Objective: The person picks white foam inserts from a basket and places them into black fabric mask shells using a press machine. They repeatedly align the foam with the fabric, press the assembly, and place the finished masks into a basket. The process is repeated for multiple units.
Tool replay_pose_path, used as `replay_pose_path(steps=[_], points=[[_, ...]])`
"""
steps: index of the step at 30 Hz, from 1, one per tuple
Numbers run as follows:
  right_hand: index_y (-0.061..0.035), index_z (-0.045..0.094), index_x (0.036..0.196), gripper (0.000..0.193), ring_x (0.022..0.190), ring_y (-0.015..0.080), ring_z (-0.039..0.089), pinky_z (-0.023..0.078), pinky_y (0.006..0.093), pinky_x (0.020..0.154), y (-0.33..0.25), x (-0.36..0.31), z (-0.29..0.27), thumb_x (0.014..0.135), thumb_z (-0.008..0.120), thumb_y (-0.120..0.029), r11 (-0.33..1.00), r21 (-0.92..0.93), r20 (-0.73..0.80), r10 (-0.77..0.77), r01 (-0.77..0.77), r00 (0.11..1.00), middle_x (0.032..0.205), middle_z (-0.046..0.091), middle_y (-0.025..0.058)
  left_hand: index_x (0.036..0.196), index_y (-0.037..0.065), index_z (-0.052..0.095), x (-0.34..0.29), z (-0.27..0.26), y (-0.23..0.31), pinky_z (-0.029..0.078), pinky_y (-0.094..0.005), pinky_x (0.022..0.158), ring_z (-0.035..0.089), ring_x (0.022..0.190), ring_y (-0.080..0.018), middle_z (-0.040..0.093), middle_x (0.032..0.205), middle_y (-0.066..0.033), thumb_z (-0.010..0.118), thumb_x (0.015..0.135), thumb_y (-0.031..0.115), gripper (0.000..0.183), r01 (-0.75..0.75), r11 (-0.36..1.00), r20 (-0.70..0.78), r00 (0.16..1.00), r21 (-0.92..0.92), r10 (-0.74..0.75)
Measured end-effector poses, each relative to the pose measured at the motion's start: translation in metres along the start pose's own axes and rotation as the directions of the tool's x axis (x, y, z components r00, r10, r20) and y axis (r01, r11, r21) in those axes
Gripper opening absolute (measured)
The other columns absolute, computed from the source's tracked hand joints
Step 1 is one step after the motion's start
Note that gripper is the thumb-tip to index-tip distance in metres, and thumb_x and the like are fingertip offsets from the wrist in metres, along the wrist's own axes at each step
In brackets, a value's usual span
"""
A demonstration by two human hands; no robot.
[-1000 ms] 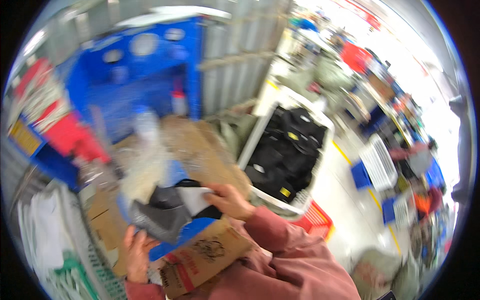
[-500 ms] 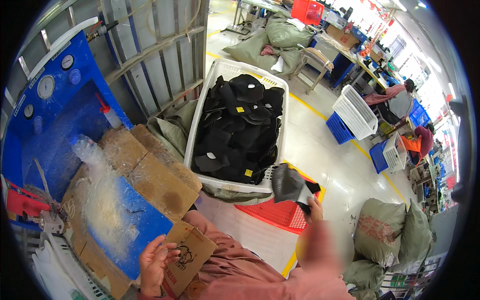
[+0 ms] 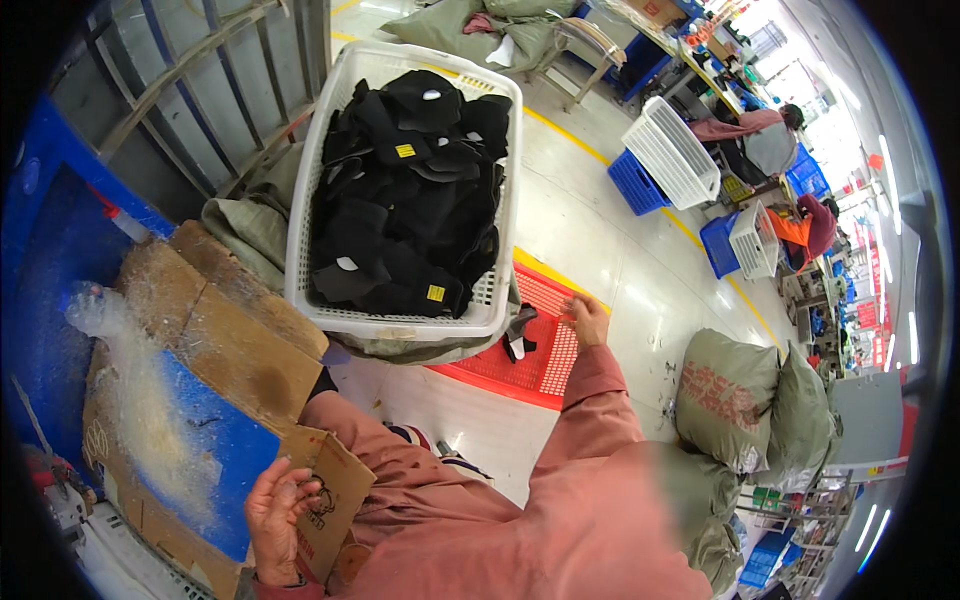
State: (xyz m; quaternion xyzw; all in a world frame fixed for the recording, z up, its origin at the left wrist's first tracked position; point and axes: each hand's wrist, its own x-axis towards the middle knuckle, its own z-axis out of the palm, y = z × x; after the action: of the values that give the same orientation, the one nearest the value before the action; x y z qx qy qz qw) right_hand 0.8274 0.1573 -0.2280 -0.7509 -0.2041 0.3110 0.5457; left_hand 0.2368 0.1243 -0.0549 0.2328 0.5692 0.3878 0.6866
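My right hand [image 3: 588, 320] reaches out over the red plastic basket [image 3: 556, 370] on the floor, its fingers apart and empty. Inside that basket lies a small black cut piece [image 3: 520, 333], apart from the hand. A big white basket [image 3: 400, 328] stands just beyond, heaped with black fabric pieces [image 3: 400, 220], some bearing yellow labels or white spots. Palm up and fingers loosely curled, my left hand [image 3: 275, 515] hovers beside a cardboard flap [image 3: 335, 485], with nothing visible in it.
On the left, a blue machine [image 3: 60, 220] borders a dusty cardboard-and-blue work surface [image 3: 225, 430] with a clear plastic bottle [image 3: 95, 312]. Stuffed green sacks [image 3: 728, 395] stand at right. Stacked white and blue crates [image 3: 670, 150] and seated people are farther off.
The black piece has left my right hand and lies in the red basket. That hand has moved forward and left, opening. The view has swung right, while my left hand keeps its pose.
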Motion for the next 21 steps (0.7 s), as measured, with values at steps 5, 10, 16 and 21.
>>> replay_pose_path(steps=[5, 10, 16, 21], points=[[-0.0008, 0.062, 0.124, 0.027, 0.096, 0.0188, 0.068, 0.056, 0.0323, 0.082, -0.103, -0.027, 0.154, 0.100, 0.057, -0.011, 0.978, 0.166, 0.541, -0.200, 0.129, 0.817, 0.110, 0.070, 0.0093, 0.134, -0.003, 0.053, 0.007, 0.008, 0.003, 0.061, -0.0370, 0.080, 0.071, 0.095, -0.0255, 0.068, 0.115, -0.0194, 0.062, 0.098, 0.011, 0.040, 0.052, 0.998, 0.049, 0.998, -0.036, -0.050], [-0.0018, 0.061, 0.128, 0.044, 0.112, 0.0240, 0.063, 0.052, 0.0337, 0.092, -0.121, -0.043, 0.323, 0.087, 0.072, -0.013, 0.692, -0.193, 0.595, -0.482, 0.696, 0.644, 0.125, 0.062, 0.0125, 0.134, -0.004, 0.053, 0.006, 0.007, 0.007, 0.059, -0.0349, 0.085, 0.069, 0.101, -0.0251, 0.067, 0.117, -0.0201, 0.061, 0.099, 0.011, 0.039, 0.019, 1.000, 0.078, 0.997, -0.007, -0.018], [-0.0065, 0.064, 0.122, 0.046, 0.105, 0.0353, 0.061, 0.051, 0.0423, 0.089, -0.089, -0.025, 0.383, 0.079, 0.075, -0.018, 0.399, -0.544, 0.577, -0.461, 0.738, 0.674, 0.110, 0.062, 0.0142, 0.131, -0.004, 0.056, 0.000, -0.006, 0.000, 0.060, -0.0365, 0.081, 0.070, 0.098, -0.0260, 0.069, 0.113, -0.0182, 0.063, 0.097, 0.013, 0.039, -0.002, 0.998, 0.014, 1.000, -0.056, 0.002], [-0.0037, 0.064, 0.124, 0.051, 0.106, 0.0338, 0.062, 0.051, 0.0414, 0.092, -0.050, -0.021, 0.359, 0.080, 0.077, -0.025, 0.548, -0.550, 0.478, -0.411, 0.630, 0.776, 0.115, 0.064, 0.0183, 0.135, -0.005, 0.053, 0.005, -0.016, -0.001, 0.058, -0.0335, 0.085, 0.068, 0.103, -0.0236, 0.067, 0.119, -0.0187, 0.060, 0.100, 0.012, 0.040, 0.029, 0.997, 0.071, 0.997, -0.066, -0.024]])
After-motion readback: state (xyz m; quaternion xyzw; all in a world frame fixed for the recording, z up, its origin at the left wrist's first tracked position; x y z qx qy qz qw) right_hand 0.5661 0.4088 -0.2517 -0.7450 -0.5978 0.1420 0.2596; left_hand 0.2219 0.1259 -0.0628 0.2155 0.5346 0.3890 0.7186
